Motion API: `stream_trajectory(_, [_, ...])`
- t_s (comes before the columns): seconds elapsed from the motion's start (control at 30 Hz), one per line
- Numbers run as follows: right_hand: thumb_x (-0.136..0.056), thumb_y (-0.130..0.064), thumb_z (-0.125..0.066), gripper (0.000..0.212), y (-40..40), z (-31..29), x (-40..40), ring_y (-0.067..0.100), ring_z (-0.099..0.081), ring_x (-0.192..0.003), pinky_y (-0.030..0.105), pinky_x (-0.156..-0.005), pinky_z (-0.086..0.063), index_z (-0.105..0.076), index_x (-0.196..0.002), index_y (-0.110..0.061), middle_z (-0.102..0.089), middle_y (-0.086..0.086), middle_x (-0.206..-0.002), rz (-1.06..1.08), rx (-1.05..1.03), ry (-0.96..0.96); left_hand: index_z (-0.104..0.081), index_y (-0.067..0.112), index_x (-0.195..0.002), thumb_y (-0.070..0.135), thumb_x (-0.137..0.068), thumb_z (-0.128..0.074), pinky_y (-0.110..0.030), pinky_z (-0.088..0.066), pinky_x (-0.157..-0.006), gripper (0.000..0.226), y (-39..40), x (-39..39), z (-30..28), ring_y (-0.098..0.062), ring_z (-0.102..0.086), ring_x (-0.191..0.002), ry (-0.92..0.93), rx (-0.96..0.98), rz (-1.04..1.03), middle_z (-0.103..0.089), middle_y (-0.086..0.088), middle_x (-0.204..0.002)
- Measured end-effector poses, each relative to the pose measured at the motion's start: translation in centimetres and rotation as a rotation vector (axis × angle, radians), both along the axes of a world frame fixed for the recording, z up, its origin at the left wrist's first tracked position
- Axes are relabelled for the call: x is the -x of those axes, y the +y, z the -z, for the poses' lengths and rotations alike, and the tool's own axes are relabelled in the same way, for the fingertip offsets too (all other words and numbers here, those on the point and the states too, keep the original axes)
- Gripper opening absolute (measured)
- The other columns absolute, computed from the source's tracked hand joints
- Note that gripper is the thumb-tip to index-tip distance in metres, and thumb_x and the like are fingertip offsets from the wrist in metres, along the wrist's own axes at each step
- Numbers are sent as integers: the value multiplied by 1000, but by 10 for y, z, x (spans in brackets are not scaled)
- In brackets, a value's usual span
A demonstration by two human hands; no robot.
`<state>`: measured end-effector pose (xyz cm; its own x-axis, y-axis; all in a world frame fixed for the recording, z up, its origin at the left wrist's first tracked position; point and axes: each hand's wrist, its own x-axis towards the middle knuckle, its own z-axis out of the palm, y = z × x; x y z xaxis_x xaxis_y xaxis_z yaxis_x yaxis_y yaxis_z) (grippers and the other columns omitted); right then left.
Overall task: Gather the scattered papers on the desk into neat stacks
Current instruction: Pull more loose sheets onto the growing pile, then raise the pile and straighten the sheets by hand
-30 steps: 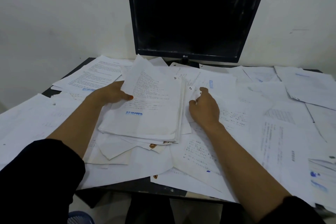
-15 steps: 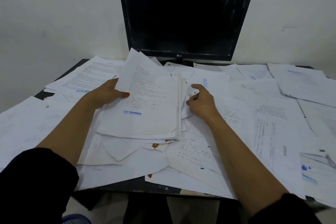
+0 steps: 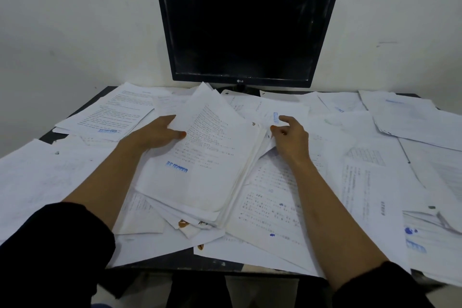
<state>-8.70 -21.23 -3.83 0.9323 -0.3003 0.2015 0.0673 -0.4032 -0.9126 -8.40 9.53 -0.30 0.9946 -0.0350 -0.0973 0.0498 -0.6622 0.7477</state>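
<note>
Gathering step: left hand [image 3: 160, 134] grips the stack [image 3: 202, 157] by its edge; right hand [image 3: 290, 136], fingers loosely curled, pinches a sheet [image 3: 282, 110] on the desk [image 3: 105, 94]. Next, likely add that sheet.

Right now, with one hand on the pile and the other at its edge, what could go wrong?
The stack is tilted and its lower sheets fan out unevenly, so it may slide apart in the left hand. The right hand pinches only a sheet edge, which may crease. Loose papers overhang the desk's front edge and could fall.
</note>
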Motion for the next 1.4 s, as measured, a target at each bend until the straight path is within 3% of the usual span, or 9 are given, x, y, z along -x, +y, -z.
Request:
stream_trajectory(0.17, [-100, -24, -48, 35, 0, 2, 1, 11, -57, -81, 24, -73, -47, -48, -134, -21, -65, 3, -109, -40, 27, -34, -29, 17, -152, 33, -97, -58, -38, -20, -115, 64, -9, -4, 4, -26, -26, -144, 32, -111, -29, -29, -4, -157])
stream_trajectory(0.33, [-90, -43, -62, 40, 2, -9, 1, 24, -66, -94, 41, -86, -57, -56, -114, -12, -67, 12, -108, -33, -787, 194, -52, 16, -136, 26, -97, -58, -33, -39, -99, 41, -7, -5, 4, -23, -51, -125, -29, -17, -2, -55, 3, -132])
stream_trajectory(0.4, [-90, -42, -62, 35, 1, -14, 5, 28, -67, -94, 44, -89, -55, -60, -101, -10, -69, 14, -99, -154, -922, 248, -56, 16, -131, 23, -97, -58, -32, -40, -92, 34, -7, -3, 8, -19, -55, -113, -54, 75, -53, -59, 2, -125])
stream_trajectory(0.57, [-85, -29, -73, 40, 9, -14, 13, 28, -73, -90, 40, -76, -60, -62, -117, -9, -74, 11, -100, -396, -546, 333, -60, 13, -123, 20, -97, -58, -28, -45, -81, 27, -9, 1, 17, -19, -61, -100, -125, 259, -170, -64, 1, -114])
stream_trajectory(0.7, [-85, -21, -73, 43, 19, -10, 14, 28, -72, -92, 37, -72, -60, -60, -124, -6, -73, 14, -107, -495, -704, 395, -60, 15, -117, 19, -96, -60, -22, -45, -73, 21, -8, 1, 15, -7, -61, -86, -154, 375, -226, -65, 3, -105])
stream_trajectory(0.87, [-85, -16, -73, 46, 31, -3, 20, 19, -67, -107, 38, -90, -55, -57, -128, -18, -68, 1, -121, -572, -528, 311, -63, 14, -118, 16, -95, -62, -24, -52, -72, 23, -15, 3, 12, -10, -68, -89, -138, 629, -272, -70, 8, -99])
stream_trajectory(0.97, [-89, -9, -66, 54, 35, -5, 23, 16, -60, -115, 37, -100, -48, -48, -139, -19, -60, -3, -131, -541, -382, 198, -62, 12, -122, 18, -96, -61, -25, -54, -73, 28, -20, 6, 9, -12, -68, -92, -142, 602, -240, -70, 6, -103])
stream_trajectory(1.17, [-89, -8, -66, 48, 14, -35, 25, 20, -63, -109, 37, -99, -49, -52, -135, -13, -64, 2, -123, -394, -498, 77, -47, 12, -135, 30, -89, -69, -31, -50, -92, 54, -35, 6, -2, -13, -61, -106, -167, 493, -150, -59, 3, -129])
stream_trajectory(1.4, [-88, -6, -66, 37, -46, -69, 39, 7, -71, -85, 18, -69, -55, -58, -123, -13, -70, -3, -105, -382, -467, -49, -47, 23, -139, 49, -69, -83, -30, -50, -97, 83, -76, -3, -54, -8, -59, -117, -359, 445, 53, -59, 9, -134])
